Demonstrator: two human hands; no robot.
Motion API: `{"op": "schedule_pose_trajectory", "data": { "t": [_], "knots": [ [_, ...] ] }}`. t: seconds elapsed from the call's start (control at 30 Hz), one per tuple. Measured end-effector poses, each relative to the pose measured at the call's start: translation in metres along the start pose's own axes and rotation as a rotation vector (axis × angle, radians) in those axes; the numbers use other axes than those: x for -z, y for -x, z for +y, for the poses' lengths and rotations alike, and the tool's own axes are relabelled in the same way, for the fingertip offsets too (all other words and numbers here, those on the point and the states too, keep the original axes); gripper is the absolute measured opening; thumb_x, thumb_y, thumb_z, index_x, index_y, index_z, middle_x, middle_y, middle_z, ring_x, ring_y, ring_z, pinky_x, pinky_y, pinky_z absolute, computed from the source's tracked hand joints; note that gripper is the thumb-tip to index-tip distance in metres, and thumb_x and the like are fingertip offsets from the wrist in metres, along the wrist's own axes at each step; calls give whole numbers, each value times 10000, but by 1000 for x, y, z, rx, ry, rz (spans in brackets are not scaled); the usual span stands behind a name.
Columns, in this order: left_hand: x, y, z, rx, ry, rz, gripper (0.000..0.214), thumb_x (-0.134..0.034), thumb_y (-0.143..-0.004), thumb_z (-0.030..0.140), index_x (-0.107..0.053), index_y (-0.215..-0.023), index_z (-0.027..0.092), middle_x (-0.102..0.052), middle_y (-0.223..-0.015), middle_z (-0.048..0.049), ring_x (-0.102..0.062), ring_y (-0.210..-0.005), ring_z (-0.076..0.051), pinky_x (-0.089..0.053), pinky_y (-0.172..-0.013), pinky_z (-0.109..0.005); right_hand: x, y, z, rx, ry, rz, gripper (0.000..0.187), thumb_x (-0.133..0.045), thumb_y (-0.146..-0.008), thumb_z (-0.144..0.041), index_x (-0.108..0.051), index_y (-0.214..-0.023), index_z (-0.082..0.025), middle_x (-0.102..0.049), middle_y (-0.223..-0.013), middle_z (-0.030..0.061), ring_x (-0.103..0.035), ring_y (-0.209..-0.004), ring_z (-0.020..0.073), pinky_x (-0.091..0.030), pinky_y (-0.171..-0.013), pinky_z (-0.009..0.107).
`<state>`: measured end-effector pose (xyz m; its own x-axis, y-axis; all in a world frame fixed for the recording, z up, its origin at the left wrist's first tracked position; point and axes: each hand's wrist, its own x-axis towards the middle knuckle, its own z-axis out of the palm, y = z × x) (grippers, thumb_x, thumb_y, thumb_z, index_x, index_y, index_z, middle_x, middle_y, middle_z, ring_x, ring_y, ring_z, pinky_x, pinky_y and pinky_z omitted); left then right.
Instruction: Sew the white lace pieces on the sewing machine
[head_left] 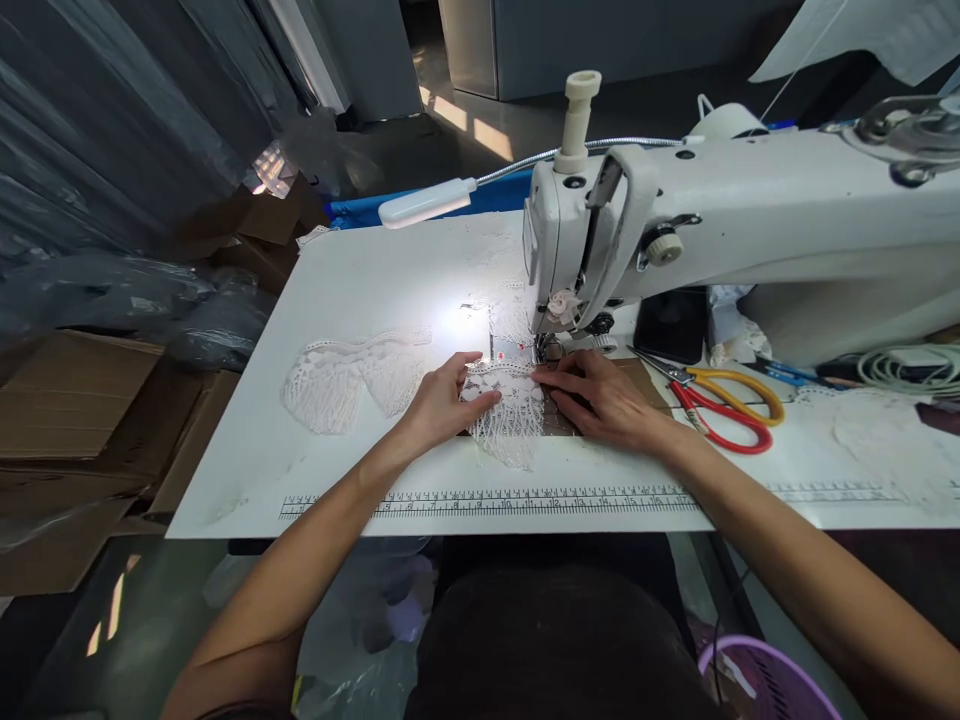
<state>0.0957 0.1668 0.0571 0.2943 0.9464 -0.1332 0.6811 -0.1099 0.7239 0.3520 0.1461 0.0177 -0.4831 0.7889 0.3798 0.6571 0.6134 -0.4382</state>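
Observation:
A piece of white lace lies in front of the needle area of a white sewing machine. My left hand rests on the lace's left edge, its fingers together and pressing the fabric down. My right hand lies flat on the lace's right side, over a brown card piece, with fingertips pointing toward the presser foot. More white lace is spread out to the left on the white table.
Scissors with red and yellow handles lie right of my right hand. A gooseneck lamp lights the needle area. A printed ruler runs along the table's front edge. Cardboard boxes sit left; a purple basket stands below right.

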Motion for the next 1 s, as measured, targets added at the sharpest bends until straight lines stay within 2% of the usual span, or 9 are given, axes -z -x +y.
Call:
{"op": "schedule_pose_trajectory", "data": {
  "t": [0.2, 0.43, 0.57, 0.67, 0.8, 1.0],
  "knots": [
    [-2, 1, 7, 17, -24, -21, 611, -678, -798, 484, -535, -1318, 197, -448, -689, 44, -449, -600, -122, -388, -589, -258, -5, 2, -2, 5, 31, 27, 360, -472, -949, -255, -646, -1256, -180, -577, -1080, 140, -530, -1003, 277, -484, -915, 496],
    [-3, 3, 11, 21, -27, -41, 619, -680, -799, 444, -504, -1338, 195, -542, -716, 26, -505, -607, -132, -385, -565, -251, -5, 5, -6, -5, 49, 15, 380, -477, -941, -233, -631, -1283, -175, -586, -1103, 152, -515, -1067, 301, -465, -941, 518],
    [-1, 2, 9, 60, -13, -41, 640, -698, -792, 470, -514, -1339, 194, -493, -718, 24, -484, -607, -129, -378, -558, -251, 3, 9, -7, -18, -22, 6, 407, -466, -948, -229, -594, -1333, -206, -588, -1133, 134, -532, -1066, 271, -469, -949, 495],
    [0, 0, 6, 82, 23, -40, 659, -719, -786, 462, -511, -1348, 189, -476, -723, 19, -491, -629, -131, -404, -585, -260, 9, 11, -9, 11, -64, -45, 388, -487, -929, -211, -635, -1286, -251, -601, -1129, 107, -544, -1057, 252, -463, -956, 488],
    [-2, -2, 2, 80, 40, -33, 667, -742, -772, 445, -508, -1347, 199, -497, -729, 15, -514, -665, -142, -433, -624, -273, 13, 12, -12, 48, -29, -100, 336, -509, -922, -244, -696, -1198, -288, -604, -1143, 104, -538, -1091, 271, -443, -973, 529],
    [-4, -2, -1, 44, 36, -29, 663, -719, -779, 480, -503, -1341, 202, -492, -700, 29, -491, -607, -126, -401, -565, -255, 12, 12, -12, 27, -6, -130, 339, -524, -908, -242, -702, -1186, -321, -605, -1164, 94, -538, -1113, 277, -444, -981, 544]
  ]
}}
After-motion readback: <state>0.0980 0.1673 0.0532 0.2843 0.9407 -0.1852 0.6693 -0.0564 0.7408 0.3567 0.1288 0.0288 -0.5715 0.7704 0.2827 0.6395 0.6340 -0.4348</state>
